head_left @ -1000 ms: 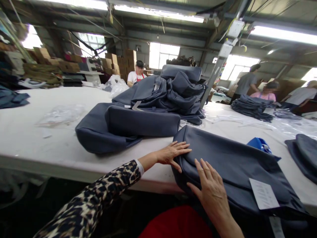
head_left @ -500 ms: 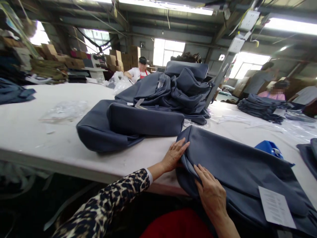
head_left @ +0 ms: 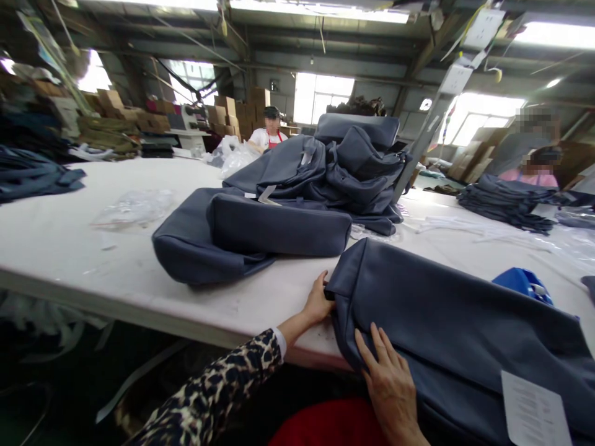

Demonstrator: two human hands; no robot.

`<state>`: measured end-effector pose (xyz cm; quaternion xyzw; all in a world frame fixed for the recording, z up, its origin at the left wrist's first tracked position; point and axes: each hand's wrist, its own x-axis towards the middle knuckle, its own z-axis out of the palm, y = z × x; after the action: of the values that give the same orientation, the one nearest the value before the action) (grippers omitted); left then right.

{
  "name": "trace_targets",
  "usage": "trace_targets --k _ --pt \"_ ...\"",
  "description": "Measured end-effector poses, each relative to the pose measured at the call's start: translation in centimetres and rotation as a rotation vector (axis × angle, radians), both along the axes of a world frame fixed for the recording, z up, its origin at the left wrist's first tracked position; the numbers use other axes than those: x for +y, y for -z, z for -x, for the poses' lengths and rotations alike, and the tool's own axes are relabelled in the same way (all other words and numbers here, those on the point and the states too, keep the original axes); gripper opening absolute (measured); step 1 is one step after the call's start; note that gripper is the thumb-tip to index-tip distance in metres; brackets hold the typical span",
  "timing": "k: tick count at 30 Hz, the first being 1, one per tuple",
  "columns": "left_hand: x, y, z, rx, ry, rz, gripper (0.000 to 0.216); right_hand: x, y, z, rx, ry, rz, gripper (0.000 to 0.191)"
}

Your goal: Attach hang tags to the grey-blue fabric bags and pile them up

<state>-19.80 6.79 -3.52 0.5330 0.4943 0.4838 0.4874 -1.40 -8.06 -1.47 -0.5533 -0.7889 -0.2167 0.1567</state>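
A dark grey-blue fabric cover [head_left: 446, 322] lies on the white table [head_left: 139, 279] right in front of me, a white paper tag [head_left: 532, 412] on its near right part. My left hand [head_left: 318, 300] grips the cover's left edge, fingers tucked under the fabric. My right hand [head_left: 388, 378] rests flat on the cover's near corner, fingers spread. A leopard-print sleeve covers my left arm.
More grey-blue covers [head_left: 260, 232] lie folded and heaped [head_left: 344, 167] mid-table. A clear plastic bag [head_left: 134, 207] lies at left, a blue object [head_left: 523, 284] at right, another cover stack [head_left: 509, 201] beyond it. People work at the far side. Cardboard boxes [head_left: 232, 111] stand behind.
My left hand slid from lying flat on the cover to gripping its left edge. My right hand moved nearer the corner. The view shifted slightly left.
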Motion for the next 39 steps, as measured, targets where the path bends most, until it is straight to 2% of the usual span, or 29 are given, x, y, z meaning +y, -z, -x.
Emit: trace_targets --k 4,7,9,13,16,18,21,23,25,27,29,31,33,39 --pt "-0.3 -0.2 0.4 -0.161 0.014 0.102 0.085 -0.2 1.4 -0.3 -0.016 -0.012 -0.007 0.052" --pt "-1.5 -0.6 0.5 -0.224 0.036 0.142 0.055 -0.3 1.3 -1.0 -0.02 -0.048 -0.025 0.05" --pt "-2.6 -0.6 0.5 -0.251 0.044 0.153 0.043 -0.6 1.1 -1.4 -0.022 -0.095 -0.016 0.051" --pt "-4.0 -0.3 0.6 -0.245 -0.003 0.18 0.032 -1.3 1.0 -1.7 0.093 -0.137 0.003 0.051" --pt "-4.4 -1.2 1.4 -0.166 0.007 0.193 0.044 -1.4 1.2 -1.2 0.175 -0.117 0.014 0.048" --pt "-4.9 -3.1 1.9 0.028 -0.015 0.018 0.057 -1.4 1.4 -0.9 0.182 -0.11 0.014 0.048" --pt "-5.7 -7.7 1.5 0.377 -0.015 -0.484 0.063 -1.6 1.6 -0.7 0.184 -0.098 0.021 0.046" --pt "-5.4 -10.5 0.1 0.543 0.136 -0.747 0.059 -1.8 1.4 -0.6 0.183 -0.094 0.039 0.045" --pt "-3.9 -11.6 -2.0 0.765 0.375 -0.921 0.054 -2.0 1.2 -0.6 0.17 -0.095 0.064 0.044" --pt "-1.6 -10.7 -3.8 0.975 0.55 -0.971 0.054 -2.3 1.1 -0.5 0.151 -0.1 0.074 0.045" --pt "0.9 -8.5 -5.1 1.114 0.659 -0.909 0.06 -2.6 1.2 -0.3 0.143 -0.097 0.068 0.048" --pt "2.7 -6.3 -5.7 1.173 0.729 -0.823 0.067 -2.7 1.7 0.0 0.141 -0.084 0.043 0.051" --pt "3.7 -5.0 -5.9 1.192 0.786 -0.755 0.07 -2.8 2.3 0.2 0.127 -0.069 0.013 0.052" --pt "3.9 -4.9 -6.0 1.232 0.875 -0.659 0.073 -2.6 3.1 0.1 0.1 -0.063 -0.007 0.05"
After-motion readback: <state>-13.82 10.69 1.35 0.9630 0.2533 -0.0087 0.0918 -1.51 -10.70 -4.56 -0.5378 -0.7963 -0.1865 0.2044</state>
